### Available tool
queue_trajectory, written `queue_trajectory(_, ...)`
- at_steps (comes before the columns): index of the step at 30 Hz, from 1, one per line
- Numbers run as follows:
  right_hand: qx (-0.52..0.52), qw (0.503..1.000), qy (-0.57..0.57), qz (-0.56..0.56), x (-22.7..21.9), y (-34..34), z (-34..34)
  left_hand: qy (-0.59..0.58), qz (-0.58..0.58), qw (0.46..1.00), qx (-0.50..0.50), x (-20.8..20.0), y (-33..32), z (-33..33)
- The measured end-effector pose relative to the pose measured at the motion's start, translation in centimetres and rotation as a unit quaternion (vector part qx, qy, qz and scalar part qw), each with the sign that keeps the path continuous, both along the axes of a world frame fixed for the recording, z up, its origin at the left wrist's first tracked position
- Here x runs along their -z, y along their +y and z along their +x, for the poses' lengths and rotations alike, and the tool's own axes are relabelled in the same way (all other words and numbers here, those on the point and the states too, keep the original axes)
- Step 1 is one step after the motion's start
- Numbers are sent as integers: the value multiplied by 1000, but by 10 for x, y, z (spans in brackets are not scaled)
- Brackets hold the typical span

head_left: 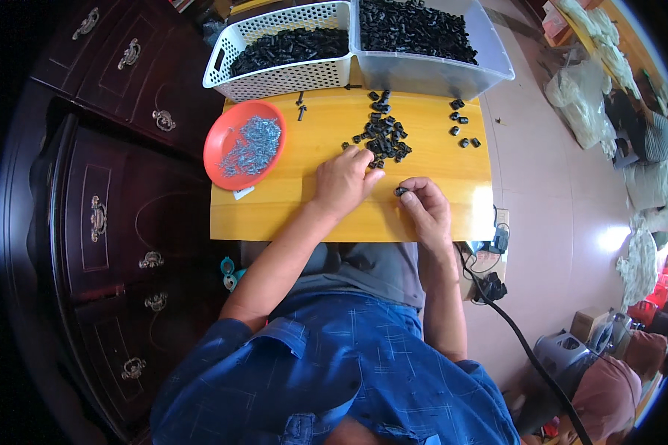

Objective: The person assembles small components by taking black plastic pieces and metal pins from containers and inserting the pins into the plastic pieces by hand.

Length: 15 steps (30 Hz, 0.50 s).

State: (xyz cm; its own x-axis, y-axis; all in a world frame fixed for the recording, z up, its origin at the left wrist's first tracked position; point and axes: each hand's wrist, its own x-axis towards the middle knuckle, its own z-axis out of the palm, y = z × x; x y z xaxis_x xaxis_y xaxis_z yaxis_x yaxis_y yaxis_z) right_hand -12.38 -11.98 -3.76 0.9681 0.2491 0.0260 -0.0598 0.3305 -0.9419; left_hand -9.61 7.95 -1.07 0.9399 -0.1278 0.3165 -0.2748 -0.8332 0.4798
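Note:
My right hand [427, 213] pinches a small black plastic fitting [401, 191] between thumb and fingertips, just above the table's near right part. My left hand [343, 180] rests at the near edge of a loose pile of black plastic fittings [384, 139]. Its fingers are curled and their tips point into the pile, so whatever they hold is hidden. Left of that hand stands a red plastic bowl [210, 148] with many small silvery screws [254, 146] in it.
On the yellow table [289, 215], several stray fittings [459, 119] lie at the right and two thin black pieces [301, 111] near the bowl. A white perforated basket [289, 83] and a clear bin [430, 74] hold more black parts. Dark drawers [126, 185] stand left; a black cable [519, 334] hangs right.

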Motion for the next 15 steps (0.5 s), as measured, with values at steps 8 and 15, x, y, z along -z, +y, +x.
queue_trajectory(8,3,1000,-1,-2,3,-1,2,-16,20,999,19,4,9,2)
queue_trajectory(15,13,1000,-5,4,8,-3,2,15,-129,990,53,-3,16,-21)
